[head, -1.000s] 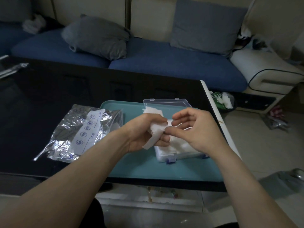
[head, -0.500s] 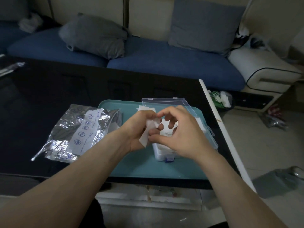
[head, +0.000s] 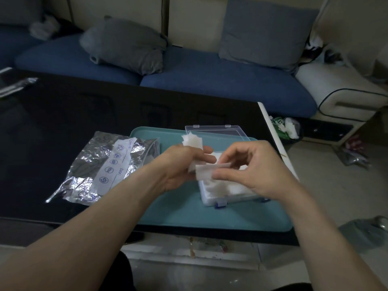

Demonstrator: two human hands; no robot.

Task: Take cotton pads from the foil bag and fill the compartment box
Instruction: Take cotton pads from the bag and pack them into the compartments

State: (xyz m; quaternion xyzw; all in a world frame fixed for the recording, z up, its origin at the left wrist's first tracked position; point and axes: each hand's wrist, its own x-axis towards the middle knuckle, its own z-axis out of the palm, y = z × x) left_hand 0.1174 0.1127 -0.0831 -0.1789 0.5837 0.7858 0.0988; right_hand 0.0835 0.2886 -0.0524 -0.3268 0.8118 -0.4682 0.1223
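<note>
My left hand (head: 178, 164) gripped a stack of cotton pads (head: 193, 141) while my right hand (head: 249, 166) pinched one pad (head: 206, 170) off it above the compartment box (head: 222, 192) near the worktop's right edge, so next I judged it needed lowering into a compartment.
</note>
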